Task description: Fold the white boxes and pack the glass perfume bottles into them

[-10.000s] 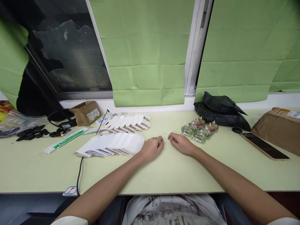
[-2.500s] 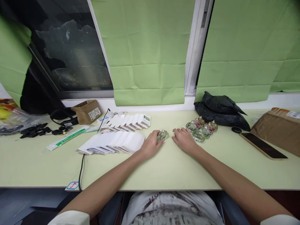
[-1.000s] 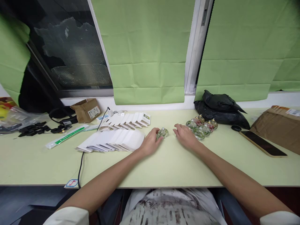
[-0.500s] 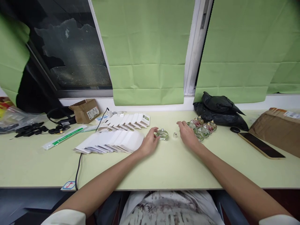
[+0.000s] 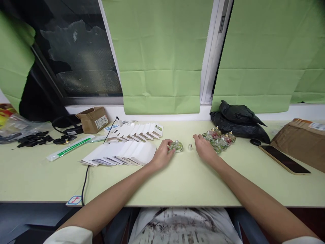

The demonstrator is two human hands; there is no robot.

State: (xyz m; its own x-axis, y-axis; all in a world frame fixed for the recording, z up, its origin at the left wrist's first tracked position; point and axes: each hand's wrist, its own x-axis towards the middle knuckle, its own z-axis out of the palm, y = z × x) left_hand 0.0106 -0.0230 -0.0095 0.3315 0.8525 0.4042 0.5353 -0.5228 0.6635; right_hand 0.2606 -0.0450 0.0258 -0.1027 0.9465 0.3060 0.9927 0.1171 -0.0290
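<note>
On the table, a small round clear glass bottle (image 5: 177, 146) with a green tint stands upright. My left hand (image 5: 163, 154) grips its left side, thumb in front and fingers behind. A small silver metal collar (image 5: 190, 147) lies just right of the bottle, touched by neither hand. My right hand (image 5: 204, 148) hovers over the table beyond the collar, its fingers loosely bent and apart, nothing visible in them. Right behind that hand sits a cluster of similar glass bottles (image 5: 221, 142), green and pink, some with gold tops; the hand partly hides them.
Two rows of white folded cartons, a front row (image 5: 127, 154) and a back row (image 5: 137, 131), lie left of my left hand. A brown box (image 5: 92, 120) stands behind them. Black plastic bags (image 5: 238, 118), a phone (image 5: 284, 159) and a cardboard parcel (image 5: 301, 140) occupy the right side.
My right hand has shifted very slightly right and down. My left hand has closed in a little more on the bottle. The view has moved slightly.
</note>
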